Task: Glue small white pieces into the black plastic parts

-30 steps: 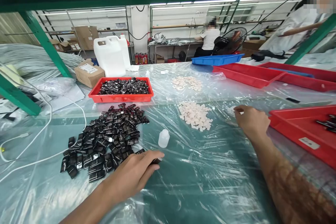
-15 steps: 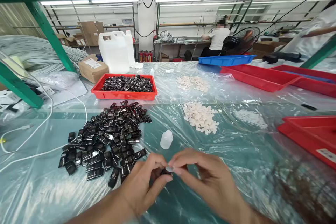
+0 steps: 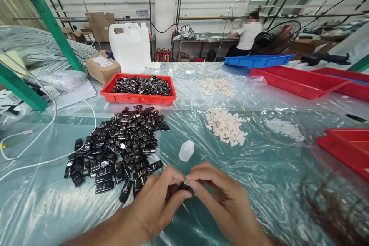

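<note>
Between its thumb and fingers my left hand (image 3: 160,200) grips a small black plastic part (image 3: 183,186), mostly hidden by the fingers. My right hand (image 3: 223,196) pinches a small translucent piece (image 3: 186,182) against that part, and the fingertips of both hands nearly meet. Just beyond the hands a small white plastic bottle (image 3: 186,150) lies tilted on the plastic sheet. To the left spreads a heap of glossy black parts (image 3: 123,142). Past the right hand lies a pile of small whitish pieces (image 3: 226,126).
A red tray (image 3: 138,99) full of black parts stands behind the heap, near a white jerrycan (image 3: 127,48) and a cardboard box (image 3: 103,67). Clear bits (image 3: 284,128) lie at right, beside red trays (image 3: 348,150). A white cable (image 3: 34,165) crosses the left side. A person (image 3: 248,34) sits far back.
The right fingers have closed in on the black part, and the translucent piece shows less now. The view has tilted slightly downward; the piles and trays stay as they were.
</note>
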Available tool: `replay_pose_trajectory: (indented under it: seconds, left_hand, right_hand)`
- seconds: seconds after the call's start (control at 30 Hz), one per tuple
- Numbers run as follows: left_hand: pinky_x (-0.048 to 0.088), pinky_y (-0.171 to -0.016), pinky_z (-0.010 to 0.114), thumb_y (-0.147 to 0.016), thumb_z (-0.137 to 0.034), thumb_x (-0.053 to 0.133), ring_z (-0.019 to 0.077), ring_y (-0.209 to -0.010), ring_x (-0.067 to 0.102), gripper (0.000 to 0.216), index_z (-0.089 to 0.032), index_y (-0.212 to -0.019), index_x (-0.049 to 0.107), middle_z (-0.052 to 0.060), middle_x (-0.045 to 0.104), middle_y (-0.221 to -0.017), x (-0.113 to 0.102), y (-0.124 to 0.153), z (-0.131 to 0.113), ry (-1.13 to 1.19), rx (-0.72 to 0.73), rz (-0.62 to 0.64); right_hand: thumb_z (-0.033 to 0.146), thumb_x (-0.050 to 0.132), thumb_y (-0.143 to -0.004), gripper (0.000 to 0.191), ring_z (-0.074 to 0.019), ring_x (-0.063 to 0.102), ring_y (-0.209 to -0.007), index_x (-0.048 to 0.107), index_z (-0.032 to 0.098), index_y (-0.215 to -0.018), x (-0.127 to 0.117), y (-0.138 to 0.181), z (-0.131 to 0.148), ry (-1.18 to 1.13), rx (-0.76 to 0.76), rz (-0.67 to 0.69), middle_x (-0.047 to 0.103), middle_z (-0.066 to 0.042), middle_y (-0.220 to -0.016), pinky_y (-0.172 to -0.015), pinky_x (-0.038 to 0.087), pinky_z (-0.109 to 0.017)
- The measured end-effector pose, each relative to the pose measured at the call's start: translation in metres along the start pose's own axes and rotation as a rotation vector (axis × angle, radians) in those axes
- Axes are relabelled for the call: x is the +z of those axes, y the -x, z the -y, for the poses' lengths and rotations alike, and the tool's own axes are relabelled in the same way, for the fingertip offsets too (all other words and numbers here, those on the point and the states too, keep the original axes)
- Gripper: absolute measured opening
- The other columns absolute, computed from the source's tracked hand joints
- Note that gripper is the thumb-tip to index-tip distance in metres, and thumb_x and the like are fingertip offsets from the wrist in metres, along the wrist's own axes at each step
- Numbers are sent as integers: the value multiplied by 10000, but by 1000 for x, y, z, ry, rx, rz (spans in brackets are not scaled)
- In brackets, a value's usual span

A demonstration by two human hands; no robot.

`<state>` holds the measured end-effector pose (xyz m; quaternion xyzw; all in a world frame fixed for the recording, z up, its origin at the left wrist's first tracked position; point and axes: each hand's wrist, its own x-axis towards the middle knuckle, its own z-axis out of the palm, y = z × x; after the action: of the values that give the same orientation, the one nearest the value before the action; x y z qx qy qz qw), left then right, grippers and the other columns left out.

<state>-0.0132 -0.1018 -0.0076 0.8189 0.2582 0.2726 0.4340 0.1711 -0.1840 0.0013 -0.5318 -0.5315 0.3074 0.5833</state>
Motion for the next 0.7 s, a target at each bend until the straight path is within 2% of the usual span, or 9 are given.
replay_pose_trajectory:
  seconds: [0.13, 0.27, 0.4, 0.5, 0.6, 0.7]
  left_hand:
    - [373, -505, 177, -969, -300, 637, 76, -543, 511, 108, -295, -1011, 537, -97, 630, -691, 3, -3, 5, 40, 49, 24]
    - [401, -487, 172, -994, -299, 604, 73, -524, 566, 72, -302, -1020, 536, -95, 682, -722, 8, -5, 15, -10, 129, 57]
    - [439, -503, 167, -987, -304, 617, 78, -553, 629, 86, -315, -1005, 534, -93, 697, -758, 7, -4, 21, -109, 165, 69]
    - [396, -456, 160, -986, -277, 622, 64, -510, 599, 110, -312, -1017, 523, -98, 700, -729, 3, -3, 17, -109, 158, 76]
    - [360, -435, 151, -993, -246, 610, 50, -495, 578, 109, -298, -1011, 515, -99, 710, -718, -1, -5, 8, -94, 175, 57]
    - [365, -443, 144, -983, -231, 624, 51, -528, 604, 132, -297, -1014, 514, -99, 721, -732, -2, -5, 5, -70, 159, 37]
  right_hand:
    - [529, 798, -997, 157, -241, 740, -749, 868, 417, -913, 2, 3, 3, -39, 81, 11, 783, -54, -864, -657, 639, -366]
    - [555, 789, -1004, 245, -186, 662, -646, 847, 330, -927, 4, 4, 4, -162, 191, 47, 759, -51, -883, -587, 612, -331]
    - [523, 847, -952, 173, -168, 665, -604, 827, 356, -910, 4, 5, 0, -184, 204, 76, 731, -10, -857, -573, 640, -312]
    - [513, 878, -924, 136, -164, 690, -602, 831, 385, -927, 3, 6, -2, -210, 230, 90, 730, 5, -871, -559, 666, -295]
    - [503, 871, -939, 158, -161, 740, -619, 829, 352, -921, 1, 4, 1, -253, 264, 108, 743, 3, -865, -599, 701, -288]
    - [466, 951, -872, 205, -160, 801, -669, 810, 318, -870, -1, -1, 5, -322, 312, 140, 767, 15, -816, -655, 708, -255]
